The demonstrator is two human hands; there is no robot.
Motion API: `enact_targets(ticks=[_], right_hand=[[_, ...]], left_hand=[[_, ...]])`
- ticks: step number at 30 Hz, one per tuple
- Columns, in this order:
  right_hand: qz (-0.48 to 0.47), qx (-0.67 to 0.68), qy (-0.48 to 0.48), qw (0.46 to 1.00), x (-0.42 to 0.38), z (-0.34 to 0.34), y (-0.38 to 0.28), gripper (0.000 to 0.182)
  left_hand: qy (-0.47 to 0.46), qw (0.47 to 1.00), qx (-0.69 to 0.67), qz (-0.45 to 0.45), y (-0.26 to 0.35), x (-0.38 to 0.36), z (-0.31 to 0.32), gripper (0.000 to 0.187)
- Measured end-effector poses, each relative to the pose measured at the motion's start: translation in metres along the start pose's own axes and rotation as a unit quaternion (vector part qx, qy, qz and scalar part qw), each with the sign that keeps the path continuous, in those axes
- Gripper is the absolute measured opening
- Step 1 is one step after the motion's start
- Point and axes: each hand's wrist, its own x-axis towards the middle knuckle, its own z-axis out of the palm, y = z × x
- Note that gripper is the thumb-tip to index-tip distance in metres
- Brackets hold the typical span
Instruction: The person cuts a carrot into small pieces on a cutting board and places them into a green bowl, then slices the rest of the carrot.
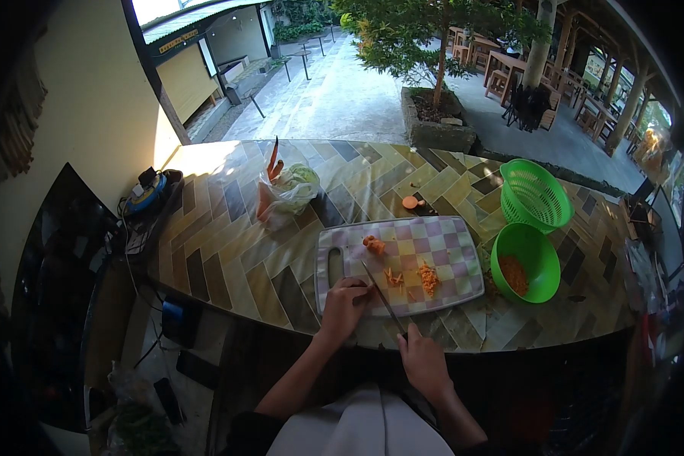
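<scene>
My right hand point(424, 365) is wrapped round the handle of a knife point(384, 299), whose blade lies slanted across the cutting board point(457, 295), tip pointing away to the left. On the board's near left part, my left hand point(347, 302) has its fingers curled in beside the blade; what they hold, if anything, is hidden. Carrot sticks point(393, 279) lie just right of the blade. Farther right is a small heap of diced carrot point(428, 280). Carrot pieces point(373, 244) rest toward the board's far side. The board has a checked pink and yellow pattern.
A green bowl point(549, 263) with chopped carrot inside stands right of the board, a green colander point(538, 190) behind it. Beyond the board lies a round carrot end point(410, 202). A plastic bag of vegetables point(287, 196) sits at the back left. A cable reel point(146, 191) is far left.
</scene>
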Motion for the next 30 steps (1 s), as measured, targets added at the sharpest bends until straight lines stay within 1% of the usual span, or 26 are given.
enact_targets(ticks=[6,12,16,19,22,30], right_hand=[[-0.003,-0.006,-0.036,0.999,0.009,-0.003,0.001,0.029],[0.001,-0.053,-0.016,0.998,0.036,0.007,-0.016,0.029],[-0.029,-0.025,0.000,0.999,0.031,0.004,-0.010,0.028],[-0.023,-0.012,0.004,1.000,0.020,0.006,-0.007,0.028],[-0.009,-0.018,-0.005,1.000,0.013,0.004,-0.011,0.028],[-0.005,-0.077,-0.017,0.997,0.029,0.011,-0.013,0.025]], left_hand=[[-0.001,1.000,-0.008,-0.003,0.000,0.000,0.001,0.016],[0.002,1.000,-0.009,0.003,-0.005,-0.002,0.004,0.015],[-0.002,1.000,-0.002,0.000,0.000,-0.001,0.002,0.014],[0.003,1.000,0.003,0.000,0.001,-0.001,0.003,0.013],[-0.011,1.000,0.000,-0.023,0.007,0.000,0.000,0.012],[0.002,1.000,0.009,0.014,-0.003,-0.003,0.003,0.011]])
